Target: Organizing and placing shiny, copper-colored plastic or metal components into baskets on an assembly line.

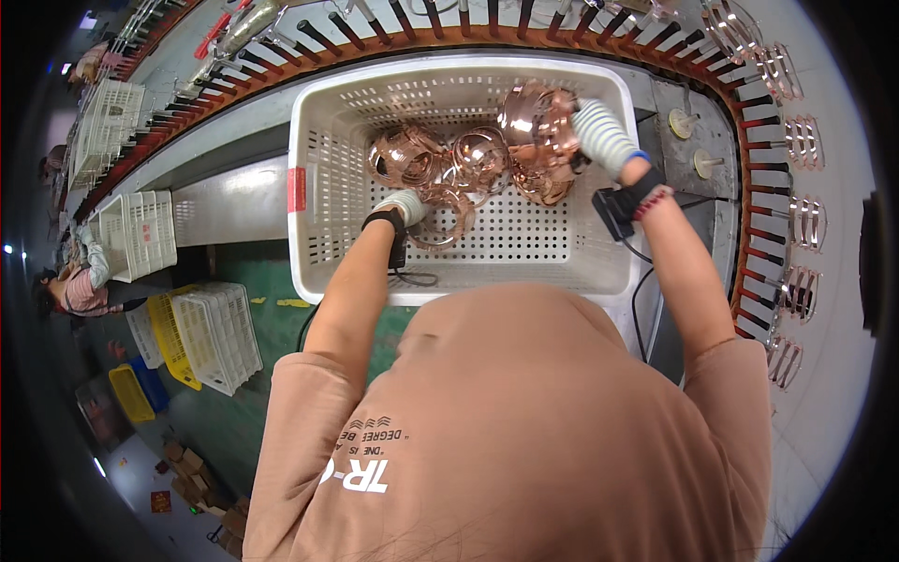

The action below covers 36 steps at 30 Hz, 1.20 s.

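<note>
Inside a white perforated plastic crate [309, 234] lie several shiny copper-coloured metal ring frames [478, 161]. My left hand [405, 204], in a pale knitted glove, is closed at the edge of a copper-coloured ring [454, 234] near the crate's middle; its fingertips are partly hidden. At the crate's right side, my right hand [602, 138], in a striped glove, grips a cluster of copper-coloured ring frames [540, 120]. This hand is slightly blurred, and the cluster covers part of its fingers.
A curved orange rail [440, 39] with many dark-handled pieces runs behind the crate and down the right. Metal frames [803, 223] hang along it. White crates [220, 337] stand at left near a yellow crate [173, 337]. Another person [86, 286] works at far left.
</note>
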### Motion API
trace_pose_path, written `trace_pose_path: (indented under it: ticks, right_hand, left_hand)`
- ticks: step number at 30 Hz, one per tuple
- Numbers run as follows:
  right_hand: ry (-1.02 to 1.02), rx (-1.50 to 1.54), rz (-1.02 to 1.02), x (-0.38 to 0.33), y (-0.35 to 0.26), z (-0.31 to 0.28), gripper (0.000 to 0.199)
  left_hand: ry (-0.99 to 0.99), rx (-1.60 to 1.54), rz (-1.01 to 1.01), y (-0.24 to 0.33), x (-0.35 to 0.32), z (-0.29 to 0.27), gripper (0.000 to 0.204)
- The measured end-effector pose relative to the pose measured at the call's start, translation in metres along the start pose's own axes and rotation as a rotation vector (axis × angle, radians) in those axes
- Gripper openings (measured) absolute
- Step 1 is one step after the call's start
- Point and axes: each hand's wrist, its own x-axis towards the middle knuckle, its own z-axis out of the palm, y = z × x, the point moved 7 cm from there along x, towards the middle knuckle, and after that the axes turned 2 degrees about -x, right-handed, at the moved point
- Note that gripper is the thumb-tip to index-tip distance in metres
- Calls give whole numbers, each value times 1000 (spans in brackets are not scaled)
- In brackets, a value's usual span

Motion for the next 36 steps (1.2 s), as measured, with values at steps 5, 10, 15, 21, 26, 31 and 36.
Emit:
trace_pose_path:
  ticks: [5,10,15,21,26,31,36]
  right_hand:
    - [-169,175,616,32,50,86,46]
    - [-296,189,631,40,59,147,41]
    - [-254,533,791,12,89,170,35]
    - [-90,158,683,10,4,46,62]
    - [88,319,475,-34,-50,-69,57]
    - [149,418,522,-108,-71,-91,45]
    - [425,438,284,-196,-62,-96,31]
  left_hand:
    - [11,98,42,20,-25,-29,44]
    - [31,5,-47,4,-26,-43,45]
    - [-10,23,-31,8,-19,-29,46]
    - [85,162,89,3,1,-25,46]
    - [195,96,197,39,-6,-63,47]
    - [421,-207,180,32,-11,-100,68]
    - [697,165,216,114,-82,-137,58]
